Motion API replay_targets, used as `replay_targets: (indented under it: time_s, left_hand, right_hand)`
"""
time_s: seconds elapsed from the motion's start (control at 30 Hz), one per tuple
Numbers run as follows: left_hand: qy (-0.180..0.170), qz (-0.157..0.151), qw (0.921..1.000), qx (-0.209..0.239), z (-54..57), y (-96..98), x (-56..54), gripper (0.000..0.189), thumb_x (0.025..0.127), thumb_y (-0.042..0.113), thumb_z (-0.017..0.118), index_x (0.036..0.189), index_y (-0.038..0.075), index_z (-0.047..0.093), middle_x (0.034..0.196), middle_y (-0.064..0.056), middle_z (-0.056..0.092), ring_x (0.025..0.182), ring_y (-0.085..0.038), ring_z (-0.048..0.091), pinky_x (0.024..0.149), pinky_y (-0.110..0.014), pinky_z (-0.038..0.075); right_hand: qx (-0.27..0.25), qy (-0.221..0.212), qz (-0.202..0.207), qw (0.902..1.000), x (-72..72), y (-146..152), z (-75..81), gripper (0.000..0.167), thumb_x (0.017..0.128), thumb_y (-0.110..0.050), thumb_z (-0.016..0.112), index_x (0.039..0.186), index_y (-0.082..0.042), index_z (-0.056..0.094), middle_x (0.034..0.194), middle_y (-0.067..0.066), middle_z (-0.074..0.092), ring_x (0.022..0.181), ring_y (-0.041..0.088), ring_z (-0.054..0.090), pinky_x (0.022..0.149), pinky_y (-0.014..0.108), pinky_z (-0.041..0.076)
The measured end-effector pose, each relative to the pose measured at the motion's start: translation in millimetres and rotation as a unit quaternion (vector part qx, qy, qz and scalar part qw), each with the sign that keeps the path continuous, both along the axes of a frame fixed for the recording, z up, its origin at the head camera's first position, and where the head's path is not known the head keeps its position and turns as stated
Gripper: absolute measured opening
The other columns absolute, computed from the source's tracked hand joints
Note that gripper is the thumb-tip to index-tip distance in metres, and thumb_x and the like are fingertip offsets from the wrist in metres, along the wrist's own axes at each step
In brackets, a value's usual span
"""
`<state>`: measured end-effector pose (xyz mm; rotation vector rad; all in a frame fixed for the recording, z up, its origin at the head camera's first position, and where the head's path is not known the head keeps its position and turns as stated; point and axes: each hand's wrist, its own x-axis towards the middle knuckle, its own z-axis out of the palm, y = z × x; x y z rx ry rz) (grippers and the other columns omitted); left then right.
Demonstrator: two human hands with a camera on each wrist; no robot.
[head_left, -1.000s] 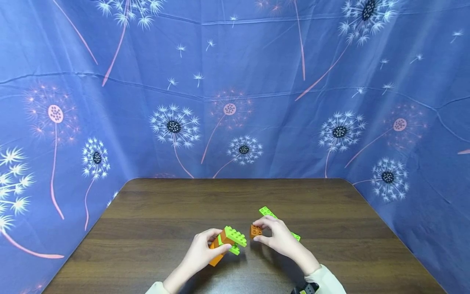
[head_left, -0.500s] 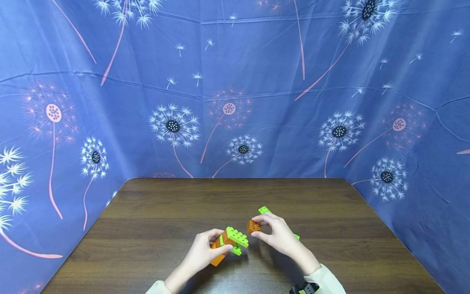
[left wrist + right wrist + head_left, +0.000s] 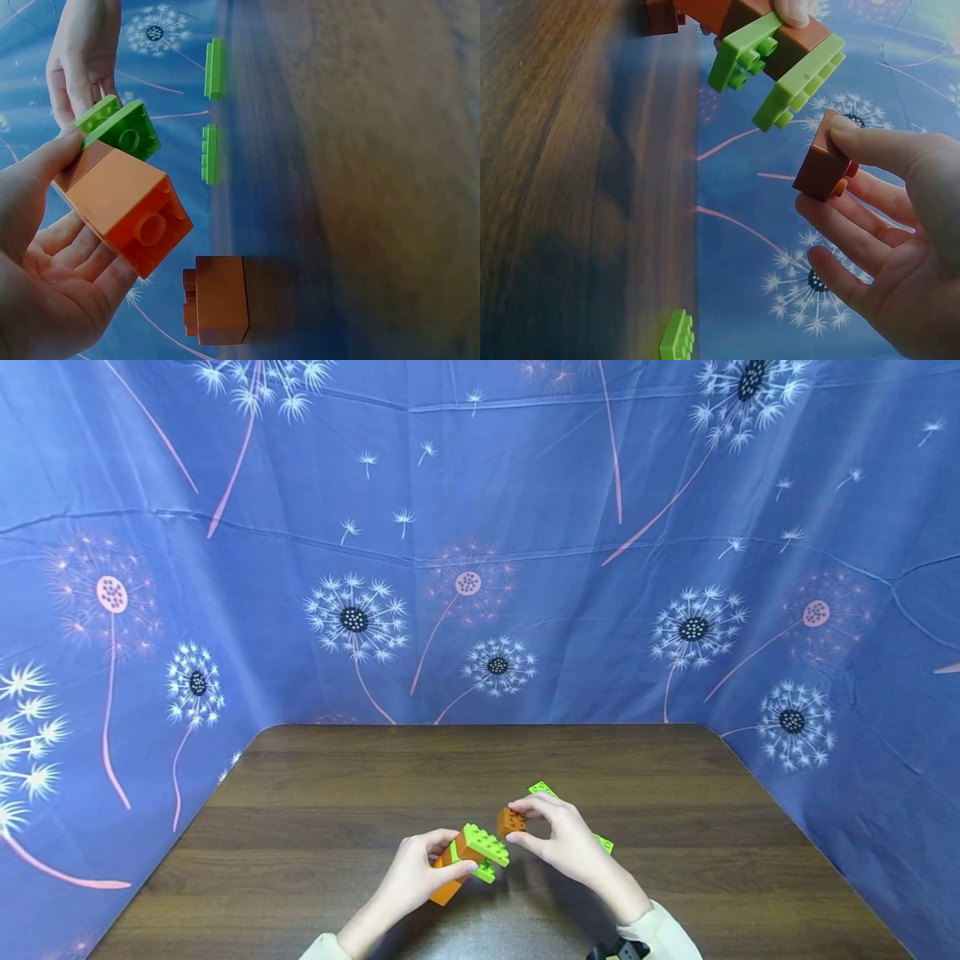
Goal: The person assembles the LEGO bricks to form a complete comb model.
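Note:
My left hand (image 3: 408, 872) grips a stack of toy building bricks (image 3: 448, 864), orange and brown blocks with two flat lime-green bricks that jut out toward the right. Thumb on one side and fingers on the other, it keeps the stack tilted above the table. Just right of it, my right hand (image 3: 573, 847) pinches a small brown brick (image 3: 821, 161) between thumb and fingertips. The brown brick's studs face the right palm. A narrow gap separates this brick from the upper green brick (image 3: 802, 82) of the stack in the right wrist view.
On the dark wooden table (image 3: 360, 777), two lime-green bricks (image 3: 215, 69) (image 3: 210, 154) lie apart, partly hidden by my right hand in the head view. A brown brick (image 3: 221, 300) stands nearer in the left wrist view. Blue dandelion-print cloth (image 3: 480, 527) hangs behind the table.
My right hand has shifted slightly left and up with the brown brick, bringing it closer to the stack. My left hand and its stack have hardly moved.

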<state>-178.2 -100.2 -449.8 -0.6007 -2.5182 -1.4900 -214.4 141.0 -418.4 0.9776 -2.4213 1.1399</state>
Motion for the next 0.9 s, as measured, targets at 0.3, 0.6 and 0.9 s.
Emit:
replay_targets:
  time_s: [0.3, 0.6, 0.9]
  left_hand:
    - [0.002, -0.006, 1.0000, 0.007, 0.9, 2.3, 1.3, 0.035, 0.077, 0.033, 0.075, 0.100, 0.007, 0.069, 0.088, -0.004, 0.072, 0.072, -0.002, 0.063, 0.061, -0.019, 0.050]
    - [0.017, -0.002, 0.9998, -0.003, 0.3, 3.4, 0.7, 0.033, 0.077, 0.031, 0.077, 0.098, 0.008, 0.069, 0.089, -0.003, 0.072, 0.074, -0.006, 0.065, 0.063, -0.020, 0.050]
    - [0.009, -0.007, 0.9999, 0.005, 1.4, 3.5, 0.7, 0.035, 0.077, 0.032, 0.076, 0.100, 0.007, 0.068, 0.091, -0.005, 0.072, 0.074, -0.008, 0.066, 0.061, -0.019, 0.050]
  right_hand:
    - [-0.008, -0.008, 0.000, 0.9999, 4.3, -7.0, 5.5, 0.033, 0.080, -0.024, 0.074, 0.109, -0.011, 0.065, 0.101, -0.006, 0.064, 0.088, 0.009, 0.064, 0.081, 0.035, 0.053]
    - [-0.004, -0.022, -0.003, 0.9997, 7.5, -13.9, 8.8, 0.033, 0.081, -0.027, 0.074, 0.110, -0.015, 0.065, 0.103, -0.011, 0.063, 0.090, 0.005, 0.063, 0.083, 0.034, 0.052]
    - [0.000, 0.001, 0.012, 0.9999, 9.1, -21.5, 11.3, 0.033, 0.081, -0.026, 0.073, 0.110, -0.012, 0.065, 0.102, -0.008, 0.065, 0.089, 0.007, 0.064, 0.083, 0.033, 0.051]
